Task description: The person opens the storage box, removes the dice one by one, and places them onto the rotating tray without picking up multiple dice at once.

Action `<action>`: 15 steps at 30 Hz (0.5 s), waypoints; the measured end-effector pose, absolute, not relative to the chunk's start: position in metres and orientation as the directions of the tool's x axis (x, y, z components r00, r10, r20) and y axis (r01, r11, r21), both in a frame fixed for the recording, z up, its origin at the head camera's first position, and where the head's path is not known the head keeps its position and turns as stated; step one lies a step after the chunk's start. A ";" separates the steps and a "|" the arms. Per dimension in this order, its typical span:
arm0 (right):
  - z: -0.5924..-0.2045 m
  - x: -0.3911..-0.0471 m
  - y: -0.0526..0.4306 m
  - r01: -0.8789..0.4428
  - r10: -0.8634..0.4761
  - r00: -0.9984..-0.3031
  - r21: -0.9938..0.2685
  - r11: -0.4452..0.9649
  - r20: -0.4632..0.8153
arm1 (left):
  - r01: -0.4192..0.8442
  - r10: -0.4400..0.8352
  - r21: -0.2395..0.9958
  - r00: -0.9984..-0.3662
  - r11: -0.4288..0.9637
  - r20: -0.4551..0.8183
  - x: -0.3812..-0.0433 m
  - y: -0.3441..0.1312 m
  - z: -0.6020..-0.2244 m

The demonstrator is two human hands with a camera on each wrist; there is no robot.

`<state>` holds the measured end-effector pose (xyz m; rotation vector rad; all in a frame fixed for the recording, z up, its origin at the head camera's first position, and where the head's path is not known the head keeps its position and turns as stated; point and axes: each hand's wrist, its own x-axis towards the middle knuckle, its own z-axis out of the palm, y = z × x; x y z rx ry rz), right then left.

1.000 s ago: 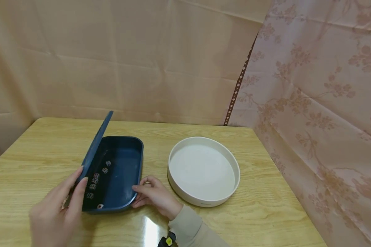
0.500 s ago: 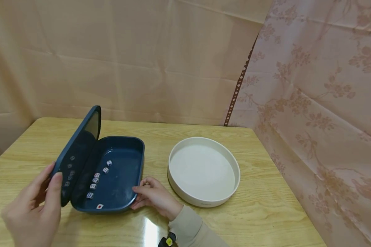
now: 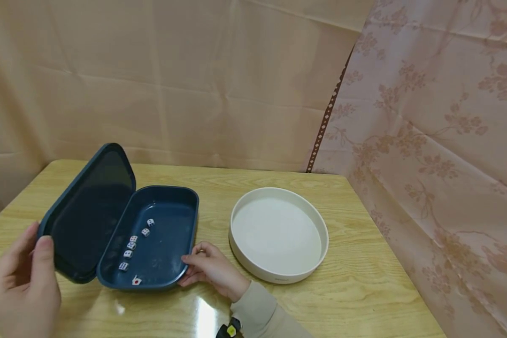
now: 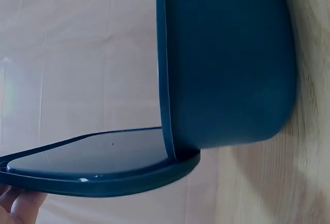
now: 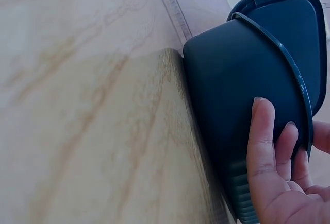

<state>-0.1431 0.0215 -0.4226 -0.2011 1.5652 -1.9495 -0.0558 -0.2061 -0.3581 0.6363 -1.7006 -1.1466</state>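
Observation:
A dark blue plastic box [image 3: 169,244] lies on the table at the left, its hinged lid [image 3: 95,211] tilted up and leftward. Several white dice [image 3: 128,254] are scattered inside, mostly along the left half. My left hand [image 3: 23,286] pinches the lid's outer edge between thumb and fingers. At the near right corner, my right hand [image 3: 215,270] grips the box's rim. From the right wrist view, the thumb is over the rim and the fingers lie against the outer wall [image 5: 232,69]. In the left wrist view, only the fingertips [image 4: 26,206] show beneath the lid.
A round cream tray [image 3: 279,234] with a low wall stands right of the box. The wooden table [image 3: 363,291] meets a beige cloth [image 3: 186,94] at the back and a floral cloth [image 3: 443,141] on the right.
My left hand has swung the lid from nearly upright out to the left, bringing its inner face and the dice into clearer view. The right hand has stayed at the box's corner.

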 end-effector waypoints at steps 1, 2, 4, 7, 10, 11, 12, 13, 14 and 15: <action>-0.422 -0.143 0.022 0.370 -0.551 -0.794 -0.923 -0.103 -0.256 | 0.075 -0.828 0.916 -0.405 0.394 0.389 -0.056 -0.208 -0.358; -0.422 -0.143 0.021 0.371 -0.551 -0.794 -0.923 -0.105 -0.256 | 0.069 -0.846 0.933 -0.402 0.353 0.350 -0.057 -0.211 -0.359; -0.422 -0.143 0.021 0.369 -0.551 -0.795 -0.924 -0.105 -0.254 | 0.070 -0.872 0.957 -0.397 0.281 0.285 -0.059 -0.216 -0.361; -0.423 -0.143 0.021 0.368 -0.555 -0.792 -0.924 -0.104 -0.253 | 0.060 -0.894 0.977 -0.393 0.207 0.214 -0.060 -0.225 -0.365; -0.423 -0.143 0.021 0.365 -0.555 -0.794 -0.925 -0.105 -0.250 | 0.080 -0.905 0.981 -0.378 0.175 0.192 -0.062 -0.231 -0.369; -0.423 -0.143 0.021 0.364 -0.554 -0.794 -0.926 -0.104 -0.250 | 0.068 -0.909 0.982 -0.373 0.174 0.187 -0.062 -0.233 -0.370; -0.423 -0.143 0.021 0.362 -0.554 -0.795 -0.926 -0.105 -0.248 | 0.062 -0.912 0.984 -0.367 0.170 0.181 -0.062 -0.234 -0.371; -0.423 -0.143 0.021 0.360 -0.553 -0.796 -0.927 -0.106 -0.246 | 0.080 -0.914 0.987 -0.372 0.140 0.160 -0.062 -0.236 -0.372; -0.423 -0.143 0.021 0.358 -0.551 -0.798 -0.928 -0.107 -0.244 | 0.096 -0.916 0.990 -0.379 0.107 0.136 -0.062 -0.238 -0.373; -0.423 -0.143 0.021 0.357 -0.551 -0.798 -0.928 -0.107 -0.244 | 0.110 -0.916 0.991 -0.386 0.075 0.112 -0.062 -0.240 -0.374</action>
